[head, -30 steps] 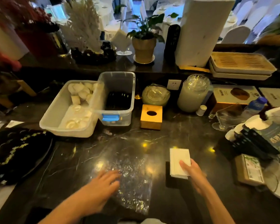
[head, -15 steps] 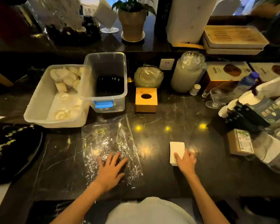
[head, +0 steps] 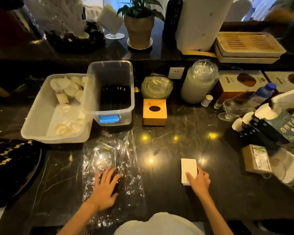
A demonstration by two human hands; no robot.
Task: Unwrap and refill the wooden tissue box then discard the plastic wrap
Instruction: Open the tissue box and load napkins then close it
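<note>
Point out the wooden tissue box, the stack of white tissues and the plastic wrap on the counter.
wooden tissue box [head: 154, 112]: head view, top face beside the oval hole.
stack of white tissues [head: 188, 167]: head view, bare top surface beyond the fingers.
plastic wrap [head: 112, 150]: head view, flat crinkled far part.

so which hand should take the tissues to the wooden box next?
Right. The right hand already rests on the tissue stack, and the wooden tissue box stands ahead of it across bare counter. The left hand lies flat on the plastic wrap.
</note>
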